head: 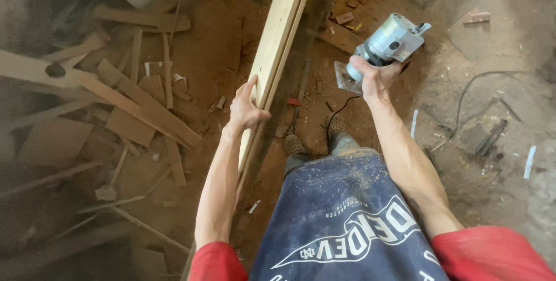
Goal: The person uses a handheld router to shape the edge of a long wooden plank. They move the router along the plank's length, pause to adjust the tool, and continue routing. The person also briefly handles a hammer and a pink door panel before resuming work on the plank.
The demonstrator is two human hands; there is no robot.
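Two hands busy: left hand point(246, 107) steadies a long plank point(278, 43), right hand point(376, 75) carries a trim router point(385, 43).
Far left of the frame, wood offcuts point(133, 101) lie scattered on the dirt floor point(214, 49). Centre left, the left hand's fingers are wrapped over the plank's near edge, thumb on the face; the pale plank runs from the top centre down past the person's apron point(347, 223). Right of centre, the right hand is clamped round the grey router body, its base plate just off the plank, not touching. A black cord point(469, 84) lies on the floor at the right. To do it well, I'd judge: keep the plank pinned firm, set the base flat on the wood before cutting, keep the left fingers and cord clear of the bit's path.
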